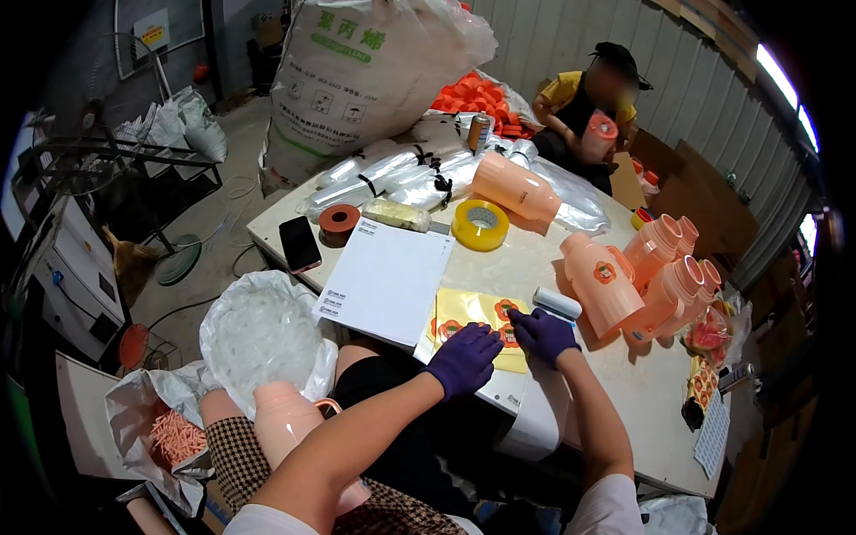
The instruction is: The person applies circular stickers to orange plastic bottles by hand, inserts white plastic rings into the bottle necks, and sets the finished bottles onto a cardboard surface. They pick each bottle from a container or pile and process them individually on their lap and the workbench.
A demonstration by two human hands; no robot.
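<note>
The white table (624, 392) carries a cluster of peach plastic jugs (660, 276) crowded toward its right edge, leaving bare room at the near right corner. A white paper sheet (388, 276) lies flat beside the yellow sticker sheet (473, 312), which sits at the near edge within easy reach. The left hand (464, 357) presses flat, fingers narrow, pinning the sticker sheet, while the right hand (544, 334) pinches at a sticker's edge.

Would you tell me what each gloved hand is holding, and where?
Neither lifts anything: the left hand and right hand press on the yellow sticker sheet, near its front edge.
</note>
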